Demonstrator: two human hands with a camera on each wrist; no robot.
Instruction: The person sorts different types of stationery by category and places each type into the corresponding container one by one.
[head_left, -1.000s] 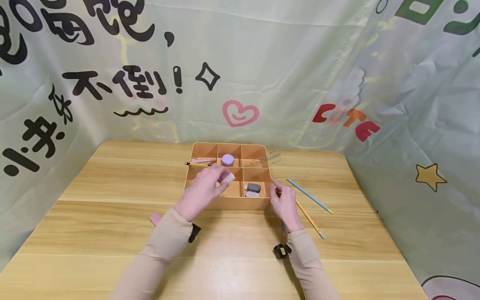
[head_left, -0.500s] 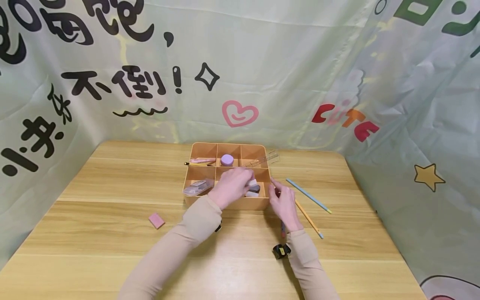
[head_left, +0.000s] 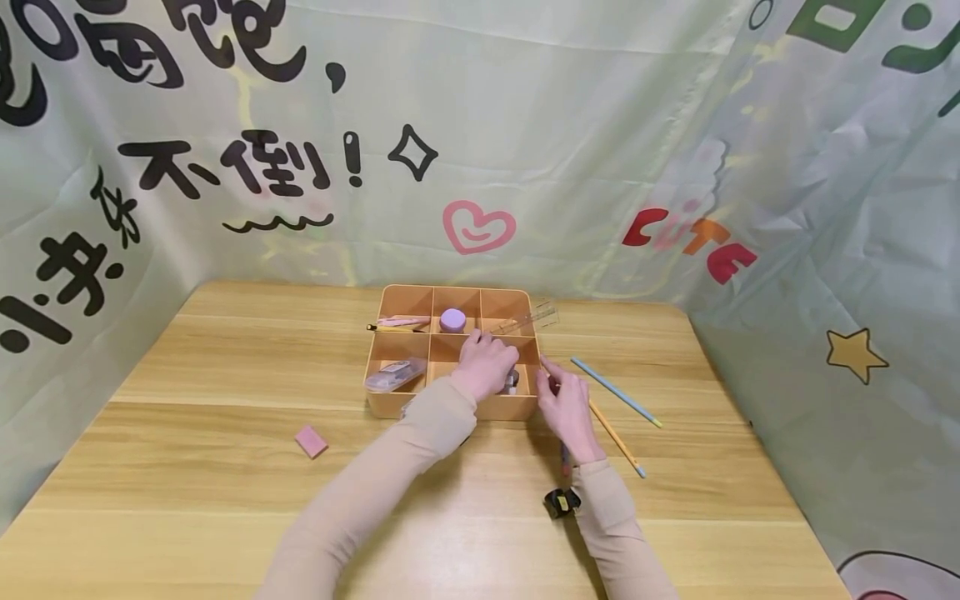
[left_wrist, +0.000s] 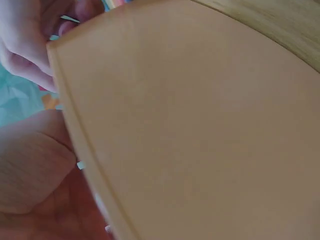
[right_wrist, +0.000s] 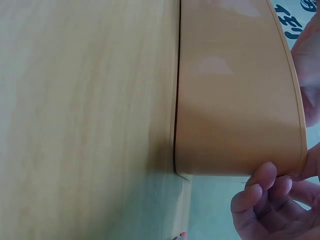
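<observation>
An orange-tan divided box [head_left: 390, 406] stands on the wooden table. My left hand [head_left: 483, 367] reaches into its front compartments, over grey and white erasers [head_left: 512, 382] at the right. The left fingertips are hidden inside, so I cannot tell whether they hold anything. In the left wrist view, the box's wall [left_wrist: 190, 120] covers most of that hand's work. My right hand [head_left: 567, 408] grips the box at its right front corner. In the right wrist view, curled fingers [right_wrist: 265, 176] of that hand rest against the wall's end, near the rim.
A clear plastic case [head_left: 395, 375] lies in the front left compartment. Behind are pencils [head_left: 401, 323], a purple-lidded jar [head_left: 452, 320] and a clear ruler [head_left: 536, 317]. A pink eraser [head_left: 311, 442] lies left on the table; a blue pencil [head_left: 617, 392] and yellow pencil [head_left: 618, 440] lie right.
My left hand has carried a white eraser rightward from above the front left of the box and gone down into the compartments, uncovering the clear case. My right hand stays at the corner.
</observation>
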